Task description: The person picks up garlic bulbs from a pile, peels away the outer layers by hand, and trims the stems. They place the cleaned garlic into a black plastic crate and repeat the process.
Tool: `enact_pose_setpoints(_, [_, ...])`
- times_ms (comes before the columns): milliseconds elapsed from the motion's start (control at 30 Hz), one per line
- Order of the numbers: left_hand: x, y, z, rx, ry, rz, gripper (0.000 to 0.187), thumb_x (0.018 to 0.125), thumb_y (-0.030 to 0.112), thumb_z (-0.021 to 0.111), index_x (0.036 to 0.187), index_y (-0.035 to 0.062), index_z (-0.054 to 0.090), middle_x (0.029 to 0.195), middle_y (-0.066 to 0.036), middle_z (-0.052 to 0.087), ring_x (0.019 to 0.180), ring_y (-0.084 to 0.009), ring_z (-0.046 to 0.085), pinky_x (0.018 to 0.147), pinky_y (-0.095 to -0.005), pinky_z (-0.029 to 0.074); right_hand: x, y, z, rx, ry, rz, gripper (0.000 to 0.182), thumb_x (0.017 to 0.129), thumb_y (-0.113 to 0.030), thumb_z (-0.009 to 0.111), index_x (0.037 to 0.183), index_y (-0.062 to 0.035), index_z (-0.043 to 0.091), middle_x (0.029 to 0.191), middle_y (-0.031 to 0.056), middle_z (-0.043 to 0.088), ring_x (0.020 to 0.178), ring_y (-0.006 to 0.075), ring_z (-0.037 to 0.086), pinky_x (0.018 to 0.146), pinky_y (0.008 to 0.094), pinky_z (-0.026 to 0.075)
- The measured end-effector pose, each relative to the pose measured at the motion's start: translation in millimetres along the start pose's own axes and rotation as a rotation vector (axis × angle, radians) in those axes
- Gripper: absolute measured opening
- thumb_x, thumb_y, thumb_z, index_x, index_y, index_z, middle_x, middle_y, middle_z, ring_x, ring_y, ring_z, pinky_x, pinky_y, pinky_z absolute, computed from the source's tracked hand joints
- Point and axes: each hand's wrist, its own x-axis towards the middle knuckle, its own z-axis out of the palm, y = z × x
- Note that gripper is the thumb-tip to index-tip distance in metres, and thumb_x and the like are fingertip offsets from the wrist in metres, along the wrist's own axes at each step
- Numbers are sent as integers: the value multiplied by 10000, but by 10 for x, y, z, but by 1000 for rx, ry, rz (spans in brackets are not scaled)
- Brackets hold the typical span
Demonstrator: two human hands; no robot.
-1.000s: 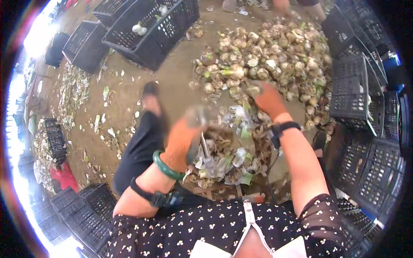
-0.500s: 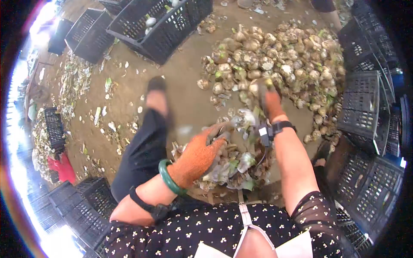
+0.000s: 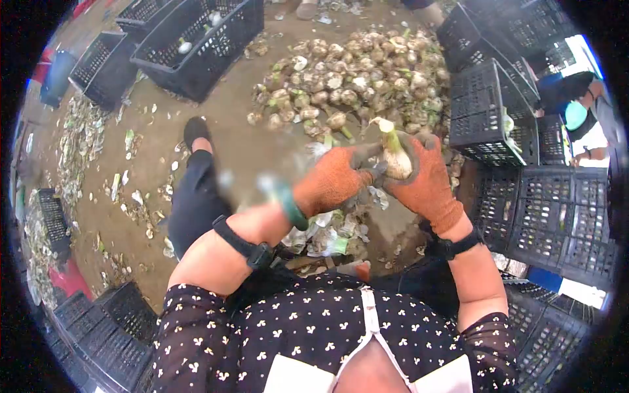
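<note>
My right hand [image 3: 426,180], in an orange glove, grips a pale bulb [image 3: 396,157] with a short green stalk, held up in front of me. My left hand [image 3: 337,177], also in an orange glove, is closed against the bulb's left side; a knife may be in it, but the fingers hide it. A green bangle [image 3: 283,202] sits on my left wrist. Below the hands lies a heap of trimmed leaves and skins [image 3: 327,232]. A large pile of unpeeled bulbs [image 3: 354,82] covers the dirt floor beyond.
Black plastic crates stand at the right [image 3: 524,177], at the top left [image 3: 190,39] and the bottom left [image 3: 118,314]. Peelings litter the ground at the left [image 3: 85,150]. Another person [image 3: 580,105] sits at the far right. My left leg [image 3: 193,196] stretches forward.
My right hand has picked a bulb out of the pile and brought it back toward me. My left hand has risen from the trimmings heap and met it. The view has shifted.
</note>
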Motion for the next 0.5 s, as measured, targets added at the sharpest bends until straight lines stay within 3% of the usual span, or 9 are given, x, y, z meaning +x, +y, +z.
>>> enact_pose_setpoints(100, [13,31,187,-2,42,136,378,789,147,548,1149,35,532,1020,-156,618,929,-216,579,837,-335,433,-181,-13,-18,-62,17,39,609,582,-219,757,1135,-101,530,1026,158,520,951,339,445,833,414,400])
enact_pose_setpoints(200, [64,31,246,58,-20,33,357,760,123,542,1103,23,559,966,-161,632,887,-235,594,810,-343,447,-296,16,57,-118,59,23,580,597,-197,742,1131,-98,540,1017,157,521,958,350,446,837,416,400])
enact_pose_setpoints(433, [195,-68,275,134,170,-277,318,740,137,553,1022,-2,597,947,-185,632,902,-252,610,803,-346,457,-185,56,173,-264,-13,50,635,570,-177,766,1151,-79,527,1058,165,518,996,347,454,863,400,396])
enact_pose_setpoints(500, [225,-71,159,180,142,-17,345,760,181,571,1060,12,589,1005,-197,612,956,-266,595,838,-337,447,-178,210,188,209,158,40,603,595,-169,738,1156,-107,525,1053,185,520,967,326,501,859,385,415])
